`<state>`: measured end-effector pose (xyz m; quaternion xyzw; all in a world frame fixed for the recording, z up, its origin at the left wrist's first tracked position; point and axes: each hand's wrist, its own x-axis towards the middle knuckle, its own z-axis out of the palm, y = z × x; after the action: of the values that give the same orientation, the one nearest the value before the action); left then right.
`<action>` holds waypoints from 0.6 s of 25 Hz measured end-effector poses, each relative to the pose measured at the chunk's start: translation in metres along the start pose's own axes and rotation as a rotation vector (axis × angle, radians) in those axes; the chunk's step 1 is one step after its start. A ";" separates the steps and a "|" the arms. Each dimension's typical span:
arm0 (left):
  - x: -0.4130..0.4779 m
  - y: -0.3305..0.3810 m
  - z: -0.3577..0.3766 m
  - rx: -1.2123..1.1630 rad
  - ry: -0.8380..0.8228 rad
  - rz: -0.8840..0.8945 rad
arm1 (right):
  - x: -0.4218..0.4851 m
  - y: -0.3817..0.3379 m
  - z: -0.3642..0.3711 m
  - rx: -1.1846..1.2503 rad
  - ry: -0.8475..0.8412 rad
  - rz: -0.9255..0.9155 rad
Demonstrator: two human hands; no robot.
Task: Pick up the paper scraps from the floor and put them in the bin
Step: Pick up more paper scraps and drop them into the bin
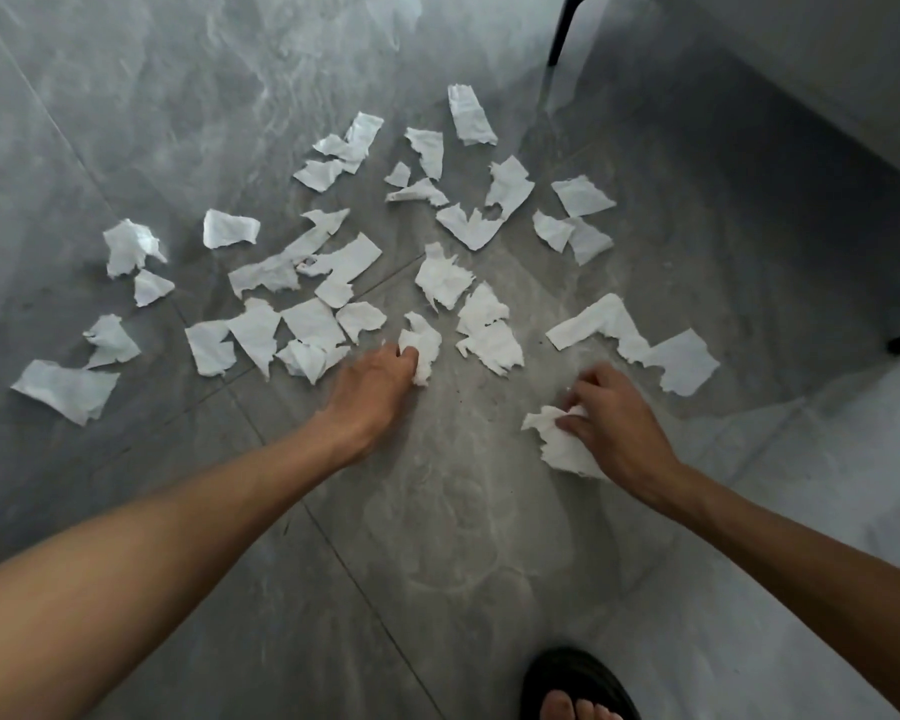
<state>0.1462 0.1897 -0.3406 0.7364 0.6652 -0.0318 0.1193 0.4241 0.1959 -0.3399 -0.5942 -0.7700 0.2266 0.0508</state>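
Head view: white paper scraps (pixel 344 262) lie scattered across the grey tiled floor (pixel 126 122). Left hand (pixel 380 387) reaches forward, its fingers (pixel 409 356) clamped on a crumpled scrap (pixel 427 345) near the middle of the scatter. Right hand (pixel 609 413) presses on another scrap (pixel 557 444) closer to the person, fingers closed on its edge. A black sandal (pixel 572 678) shows at the bottom edge. A dark furniture leg (pixel 565 28) stands beyond the scraps. No bin is in view.
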 end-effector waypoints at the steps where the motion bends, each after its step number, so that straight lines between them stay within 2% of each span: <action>1: -0.003 -0.001 -0.002 -0.020 0.002 0.030 | 0.012 -0.011 0.000 -0.032 0.037 -0.082; 4: -0.015 -0.007 -0.019 -0.119 0.028 0.073 | 0.049 -0.042 0.007 -0.103 0.030 -0.234; 7: -0.033 -0.019 -0.047 -0.243 0.056 0.075 | 0.063 -0.058 0.021 -0.152 -0.048 -0.216; 10: -0.055 -0.039 -0.080 -0.419 0.076 0.004 | 0.055 -0.064 0.026 -0.102 -0.075 -0.176; 12: -0.071 -0.053 -0.101 -0.522 0.127 -0.036 | 0.047 -0.080 0.021 0.034 -0.063 -0.133; 15: -0.097 -0.071 -0.136 -0.660 0.245 -0.101 | 0.036 -0.132 0.003 0.374 -0.088 -0.015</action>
<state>0.0497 0.1308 -0.1987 0.6226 0.6846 0.2677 0.2685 0.2951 0.2040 -0.2951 -0.5584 -0.7204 0.3910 0.1282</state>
